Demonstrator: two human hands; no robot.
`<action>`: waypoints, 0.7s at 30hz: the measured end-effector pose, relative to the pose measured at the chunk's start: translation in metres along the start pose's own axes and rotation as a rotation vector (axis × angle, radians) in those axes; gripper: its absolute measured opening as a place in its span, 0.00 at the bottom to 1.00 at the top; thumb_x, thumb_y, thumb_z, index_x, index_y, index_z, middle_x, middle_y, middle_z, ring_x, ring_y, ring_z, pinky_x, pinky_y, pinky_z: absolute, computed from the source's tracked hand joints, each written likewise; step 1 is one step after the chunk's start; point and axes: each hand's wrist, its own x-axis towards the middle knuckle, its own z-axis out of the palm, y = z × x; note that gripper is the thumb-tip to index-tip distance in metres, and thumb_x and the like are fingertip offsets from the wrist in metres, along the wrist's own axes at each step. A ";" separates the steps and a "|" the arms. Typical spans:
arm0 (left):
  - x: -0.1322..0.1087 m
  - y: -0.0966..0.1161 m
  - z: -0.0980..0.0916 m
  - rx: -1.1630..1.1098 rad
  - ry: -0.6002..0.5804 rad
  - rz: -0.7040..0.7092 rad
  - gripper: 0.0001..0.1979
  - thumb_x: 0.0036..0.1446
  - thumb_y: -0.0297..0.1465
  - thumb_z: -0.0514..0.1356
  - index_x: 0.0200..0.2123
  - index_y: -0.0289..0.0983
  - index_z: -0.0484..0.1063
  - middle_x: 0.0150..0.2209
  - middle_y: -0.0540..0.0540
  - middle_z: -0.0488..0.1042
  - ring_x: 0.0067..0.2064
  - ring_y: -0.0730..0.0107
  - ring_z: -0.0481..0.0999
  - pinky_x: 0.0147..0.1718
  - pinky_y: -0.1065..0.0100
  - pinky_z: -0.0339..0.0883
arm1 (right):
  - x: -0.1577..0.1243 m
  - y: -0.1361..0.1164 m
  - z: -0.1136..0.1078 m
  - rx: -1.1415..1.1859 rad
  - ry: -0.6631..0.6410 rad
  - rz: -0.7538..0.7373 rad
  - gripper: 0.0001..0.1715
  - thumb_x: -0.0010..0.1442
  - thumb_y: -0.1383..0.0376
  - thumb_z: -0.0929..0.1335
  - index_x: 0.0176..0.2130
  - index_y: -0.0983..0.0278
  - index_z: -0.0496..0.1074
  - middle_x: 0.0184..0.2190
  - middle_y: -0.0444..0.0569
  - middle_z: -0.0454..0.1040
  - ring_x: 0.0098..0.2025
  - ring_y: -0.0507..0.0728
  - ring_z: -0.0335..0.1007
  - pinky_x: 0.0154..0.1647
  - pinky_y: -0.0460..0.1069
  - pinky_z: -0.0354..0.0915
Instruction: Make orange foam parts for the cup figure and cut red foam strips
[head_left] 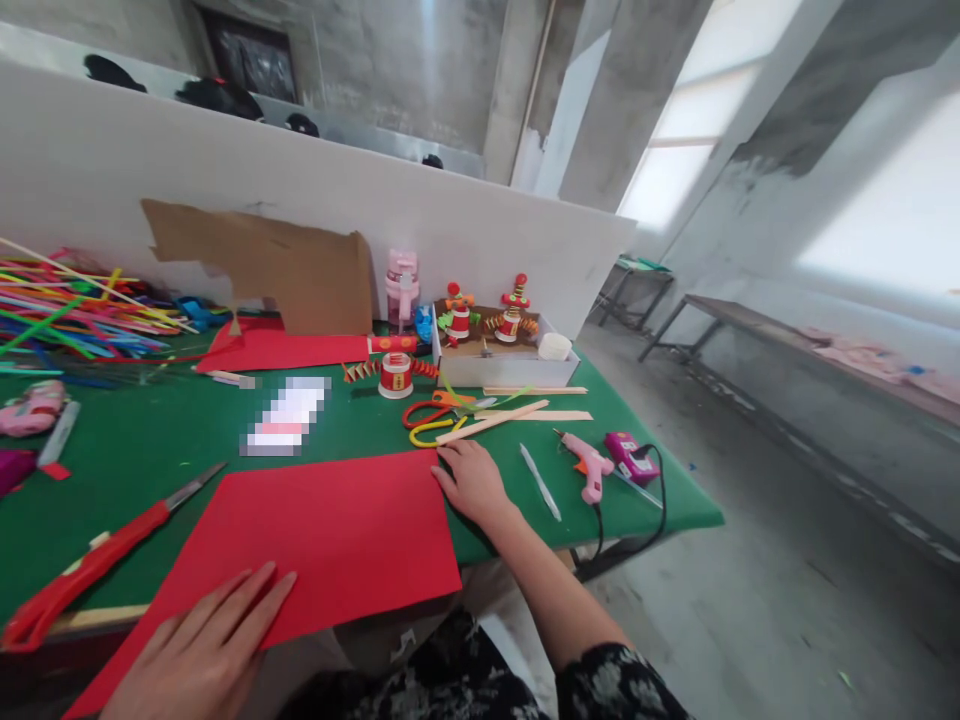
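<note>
A large red paper sheet point(322, 540) lies on the green table point(172, 440) in front of me. My left hand point(210, 645) rests flat on its near left corner, fingers stretched out. My right hand point(472, 480) lies open at the sheet's far right corner, fingertips on the edge. Just beyond the right hand are flat wooden sticks point(495, 420) and orange-and-yellow scissors point(431, 415). Neither hand holds anything.
Long red scissors point(97, 560) lie at the left. A pink glue gun point(589, 465), a pen point(540, 482), a white box point(502, 365) of small red figures, another red sheet point(281, 350), cardboard point(262, 265) and a heap of coloured pipe cleaners point(75, 305) surround the work area.
</note>
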 end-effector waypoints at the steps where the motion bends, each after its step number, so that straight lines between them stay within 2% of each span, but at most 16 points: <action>1: 0.002 0.001 -0.002 -0.005 -0.010 0.005 0.26 0.56 0.31 0.51 0.56 0.53 0.74 0.57 0.48 0.75 0.52 0.50 0.79 0.43 0.53 0.75 | -0.001 0.000 -0.003 0.015 0.011 0.025 0.18 0.67 0.63 0.67 0.53 0.67 0.75 0.51 0.58 0.77 0.53 0.62 0.71 0.56 0.56 0.65; 4: 0.002 0.005 -0.004 -0.008 -0.026 0.003 0.26 0.56 0.31 0.51 0.56 0.52 0.74 0.57 0.47 0.75 0.51 0.51 0.79 0.43 0.54 0.75 | -0.025 -0.002 -0.013 0.164 0.137 0.073 0.16 0.69 0.64 0.63 0.50 0.65 0.76 0.46 0.56 0.79 0.50 0.60 0.74 0.54 0.54 0.65; 6: 0.000 0.013 -0.002 -0.007 -0.009 0.008 0.26 0.56 0.30 0.51 0.55 0.53 0.75 0.56 0.47 0.76 0.51 0.51 0.79 0.42 0.54 0.75 | -0.052 -0.009 -0.021 0.335 0.209 0.021 0.16 0.70 0.62 0.62 0.48 0.64 0.76 0.45 0.54 0.80 0.50 0.58 0.74 0.53 0.52 0.66; 8: -0.001 0.024 -0.001 -0.008 0.004 0.036 0.27 0.55 0.30 0.52 0.55 0.54 0.75 0.56 0.47 0.76 0.52 0.50 0.79 0.43 0.53 0.74 | -0.080 -0.019 -0.027 0.433 0.163 -0.097 0.19 0.69 0.56 0.64 0.53 0.62 0.74 0.47 0.52 0.79 0.51 0.57 0.73 0.55 0.52 0.65; 9: -0.001 0.030 -0.002 -0.012 0.005 0.058 0.27 0.55 0.29 0.52 0.56 0.54 0.74 0.57 0.47 0.75 0.53 0.50 0.78 0.44 0.53 0.74 | -0.092 -0.025 -0.028 0.420 0.091 -0.192 0.25 0.64 0.52 0.68 0.56 0.61 0.72 0.50 0.51 0.78 0.53 0.58 0.71 0.59 0.54 0.62; 11: 0.006 0.043 -0.007 -0.038 -0.046 0.125 0.29 0.55 0.29 0.53 0.60 0.54 0.69 0.59 0.48 0.73 0.54 0.52 0.77 0.46 0.56 0.73 | -0.109 -0.033 -0.026 0.322 0.011 -0.330 0.36 0.56 0.48 0.73 0.59 0.59 0.69 0.53 0.51 0.76 0.56 0.60 0.69 0.68 0.60 0.50; 12: 0.012 0.049 -0.012 -0.055 -0.081 0.134 0.30 0.56 0.29 0.53 0.61 0.54 0.68 0.59 0.48 0.73 0.55 0.53 0.77 0.47 0.57 0.72 | -0.115 -0.035 -0.023 0.261 -0.008 -0.373 0.36 0.56 0.51 0.73 0.60 0.59 0.68 0.53 0.51 0.76 0.56 0.61 0.68 0.70 0.61 0.46; 14: 0.031 0.059 -0.026 -0.101 -0.172 0.131 0.29 0.56 0.29 0.55 0.61 0.55 0.68 0.58 0.48 0.75 0.54 0.54 0.78 0.49 0.57 0.71 | -0.121 -0.032 -0.016 0.161 -0.009 -0.379 0.25 0.61 0.62 0.70 0.57 0.60 0.71 0.49 0.50 0.79 0.54 0.60 0.69 0.72 0.60 0.42; 15: 0.043 0.062 -0.035 -0.144 -0.212 0.144 0.27 0.57 0.33 0.56 0.61 0.55 0.68 0.56 0.48 0.76 0.53 0.54 0.78 0.49 0.57 0.71 | -0.123 -0.029 -0.012 0.129 -0.010 -0.362 0.21 0.61 0.67 0.68 0.54 0.60 0.73 0.47 0.50 0.80 0.52 0.59 0.70 0.72 0.59 0.42; 17: 0.073 0.063 -0.051 -0.247 -0.242 0.181 0.28 0.59 0.42 0.57 0.63 0.54 0.65 0.58 0.47 0.75 0.56 0.54 0.76 0.52 0.57 0.68 | -0.125 -0.020 -0.008 0.113 -0.009 -0.312 0.20 0.60 0.71 0.65 0.50 0.59 0.75 0.44 0.48 0.81 0.49 0.58 0.71 0.71 0.58 0.44; 18: 0.090 0.063 -0.057 -0.290 -0.240 0.208 0.27 0.61 0.43 0.55 0.64 0.54 0.64 0.60 0.47 0.73 0.58 0.56 0.74 0.54 0.58 0.66 | -0.126 -0.017 -0.007 0.122 -0.007 -0.297 0.20 0.59 0.72 0.66 0.49 0.58 0.75 0.44 0.47 0.81 0.48 0.58 0.71 0.71 0.58 0.45; 21: 0.147 0.057 -0.061 -0.324 -0.260 0.199 0.22 0.67 0.38 0.48 0.60 0.51 0.69 0.60 0.47 0.73 0.60 0.58 0.72 0.58 0.55 0.63 | -0.128 -0.009 -0.005 0.163 0.006 -0.292 0.21 0.58 0.71 0.66 0.50 0.57 0.75 0.45 0.46 0.80 0.48 0.57 0.71 0.70 0.58 0.48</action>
